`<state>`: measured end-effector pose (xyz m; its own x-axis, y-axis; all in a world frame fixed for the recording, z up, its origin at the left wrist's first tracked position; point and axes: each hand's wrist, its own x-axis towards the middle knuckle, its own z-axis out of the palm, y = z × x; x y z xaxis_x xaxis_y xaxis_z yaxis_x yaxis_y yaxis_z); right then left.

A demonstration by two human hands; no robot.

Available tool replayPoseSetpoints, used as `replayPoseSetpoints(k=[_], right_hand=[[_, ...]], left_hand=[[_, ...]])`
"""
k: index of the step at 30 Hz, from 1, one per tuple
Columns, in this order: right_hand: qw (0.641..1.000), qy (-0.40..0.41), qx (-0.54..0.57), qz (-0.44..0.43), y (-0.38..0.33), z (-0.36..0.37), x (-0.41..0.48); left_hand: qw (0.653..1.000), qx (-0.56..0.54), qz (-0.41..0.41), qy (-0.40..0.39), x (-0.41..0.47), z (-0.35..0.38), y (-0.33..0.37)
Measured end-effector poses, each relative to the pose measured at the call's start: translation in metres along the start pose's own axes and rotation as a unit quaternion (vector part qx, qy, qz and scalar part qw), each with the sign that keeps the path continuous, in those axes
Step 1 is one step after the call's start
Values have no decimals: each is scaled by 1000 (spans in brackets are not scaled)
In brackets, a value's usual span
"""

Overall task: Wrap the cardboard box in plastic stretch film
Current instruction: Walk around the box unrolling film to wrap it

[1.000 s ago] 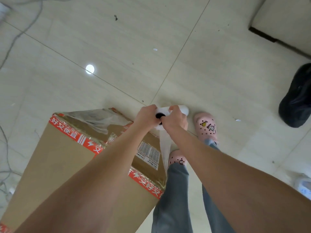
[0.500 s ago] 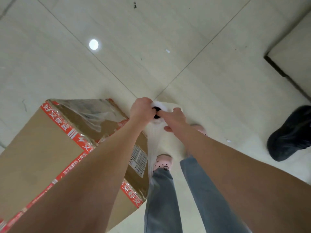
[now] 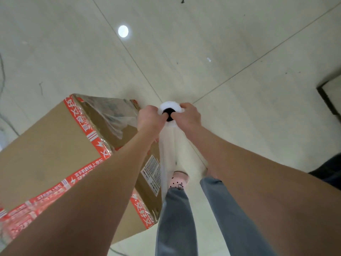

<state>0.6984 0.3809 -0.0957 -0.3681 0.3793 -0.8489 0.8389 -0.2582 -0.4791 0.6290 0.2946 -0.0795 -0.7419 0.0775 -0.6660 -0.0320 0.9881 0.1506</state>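
The biggest risk is to the cardboard box [image 3: 51, 159], which fills the lower left of the frame and stands on the tiled floor [image 3: 221, 52]. A hard pull could drag or turn it on the smooth tiles, and the wrap would go slack. The stretch film [image 3: 166, 154] runs down the centre as a narrow band beside the box's near corner. It looks bunched rather than spread flat, though the view is poor there, so it may rope up or tear on that corner. The roll [image 3: 169, 109] stands upright at centre and could slip, since only its top end is held. The left hand [image 3: 150, 118] and right hand [image 3: 190, 115] are both curled round that end, on either side of the dark core hole.

The box is plain brown with red printed tape [image 3: 88, 133] along its edges and a white label [image 3: 152, 172] on its side. Wrinkled clear film already clings to its far side.
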Motion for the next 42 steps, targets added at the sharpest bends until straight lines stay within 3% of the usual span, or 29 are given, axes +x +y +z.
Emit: replayPoseSetpoints(k=[7,16,22,25,30,34,38,42], right_hand=[[999,-37,-18,-2,-8,7,-1],[993,-29,-100,-50,-24,4,0],[996,-48,12,80,-35,7,2],[997,-15,-57,43,-49,14,12],[979,-35,-201,-10,-73,20,24],[961,-26,-269,-54,-93,30,30],[981,-19,-184,-57,-98,50,30],[996,-69,-53,36,-103,75,27]], left_hand=[[996,74,35,-36,10,-10,7],[996,-65,-49,-19,9,-7,5],[986,-138,-92,-21,13,-13,3],[997,-55,-43,-41,24,-25,3],[994,55,85,-49,51,-47,11],[997,43,52,-49,64,-62,4],[997,-62,-35,-19,71,-72,-13],[991,-94,-95,-14,80,-83,-32]])
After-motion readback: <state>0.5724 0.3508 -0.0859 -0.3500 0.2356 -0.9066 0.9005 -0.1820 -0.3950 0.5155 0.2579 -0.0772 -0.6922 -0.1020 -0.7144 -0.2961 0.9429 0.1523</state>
